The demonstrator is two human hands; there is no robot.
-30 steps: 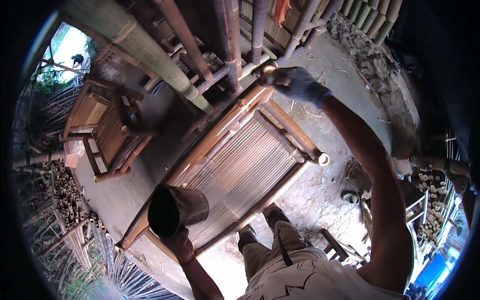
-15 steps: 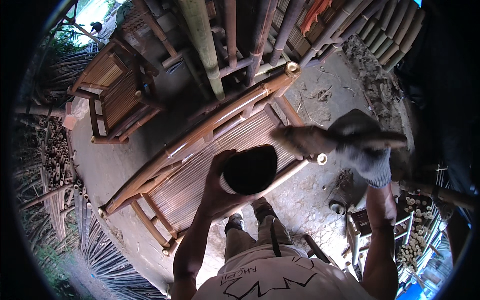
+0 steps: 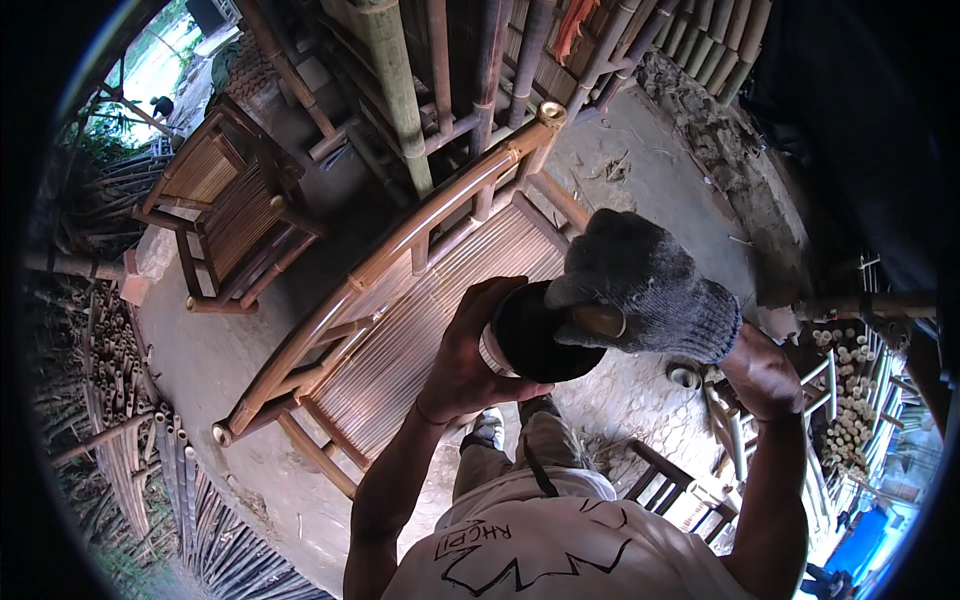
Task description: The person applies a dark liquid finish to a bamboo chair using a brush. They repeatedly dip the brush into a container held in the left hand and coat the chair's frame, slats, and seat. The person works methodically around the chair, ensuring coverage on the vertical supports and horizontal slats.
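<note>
Bare fingers of my left hand (image 3: pixel 458 352) are wrapped round a round container (image 3: pixel 525 328) with a dark inside, held up in front of my body. My right hand (image 3: pixel 645 285), in a grey knitted glove, is closed on a wooden-handled brush (image 3: pixel 602 322) at the container's mouth. The brush's far end is hidden in the dark opening, and what lies in the container is too dark to make out. Below and beyond my hands stands a bamboo bench (image 3: pixel 400 345) with a slatted seat and a glossy back rail.
A bamboo chair (image 3: pixel 225 215) stands at the far left. Tall bamboo poles (image 3: pixel 400 110) lean at the back. Piles of thin bamboo (image 3: pixel 210 520) lie at the left. A small stool (image 3: pixel 665 480) and bundled bamboo pieces (image 3: pixel 848 430) are at the right.
My gloved right hand has swung left with the brush, from over the bench's right end to the container's mouth. My left hand and the container have shifted slightly right.
</note>
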